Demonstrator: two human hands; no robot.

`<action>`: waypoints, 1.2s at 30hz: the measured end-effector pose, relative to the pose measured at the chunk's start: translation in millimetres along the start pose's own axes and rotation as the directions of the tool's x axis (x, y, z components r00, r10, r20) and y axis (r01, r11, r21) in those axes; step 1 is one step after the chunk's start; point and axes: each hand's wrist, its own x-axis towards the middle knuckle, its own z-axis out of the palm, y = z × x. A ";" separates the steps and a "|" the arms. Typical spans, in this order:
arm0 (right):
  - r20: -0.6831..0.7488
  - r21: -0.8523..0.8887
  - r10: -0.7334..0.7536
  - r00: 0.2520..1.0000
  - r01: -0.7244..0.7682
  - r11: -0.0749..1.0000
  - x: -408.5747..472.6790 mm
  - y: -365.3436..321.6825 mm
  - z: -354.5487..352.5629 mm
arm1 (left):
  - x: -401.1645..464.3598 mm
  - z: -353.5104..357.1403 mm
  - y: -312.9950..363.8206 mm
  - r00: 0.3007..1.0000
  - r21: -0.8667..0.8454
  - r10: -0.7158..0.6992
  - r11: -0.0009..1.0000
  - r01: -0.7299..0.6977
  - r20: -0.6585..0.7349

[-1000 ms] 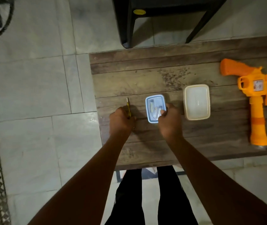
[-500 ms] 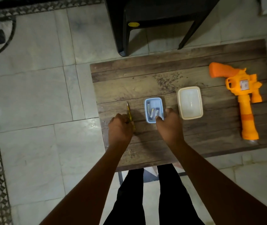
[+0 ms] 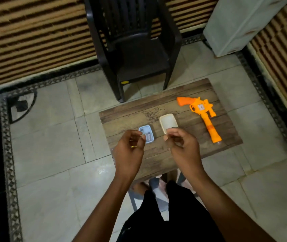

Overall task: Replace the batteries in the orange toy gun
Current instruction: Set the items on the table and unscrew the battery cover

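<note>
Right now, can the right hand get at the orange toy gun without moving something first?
Probably yes. The right hand is raised above the table, and the orange toy gun lies uncovered to its right. The white container sits beside that path, not across it.

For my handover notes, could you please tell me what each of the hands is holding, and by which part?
Neither the left hand nor the right hand visibly holds anything; the fingers are loosely curled above the table. A very small item couldn't be ruled out.

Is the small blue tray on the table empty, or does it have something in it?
Not empty. The blue tray holds a few small pale cylindrical pieces, probably batteries; the left hand hides its near corner.
</note>
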 end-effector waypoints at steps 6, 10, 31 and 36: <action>-0.112 0.183 -0.008 0.994 0.028 0.983 -51.9 -31.7 -86.9 | -64.3 29.2 56.2 0.991 -0.083 0.110 0.991 -0.104 0.078; -0.202 0.219 -0.061 0.978 0.106 0.970 -79.0 -32.2 -157.1 | -104.9 73.0 91.3 0.972 -0.116 0.179 0.980 -0.162 0.151; -0.603 0.285 -0.077 0.794 0.304 0.909 -109.0 47.2 -531.6 | -279.0 413.0 236.4 0.758 -0.227 0.495 0.869 -0.440 0.424; -0.642 0.269 -0.053 0.765 0.289 0.919 -51.3 54.1 -578.6 | -251.0 469.6 259.7 0.753 -0.229 0.485 0.874 -0.428 0.444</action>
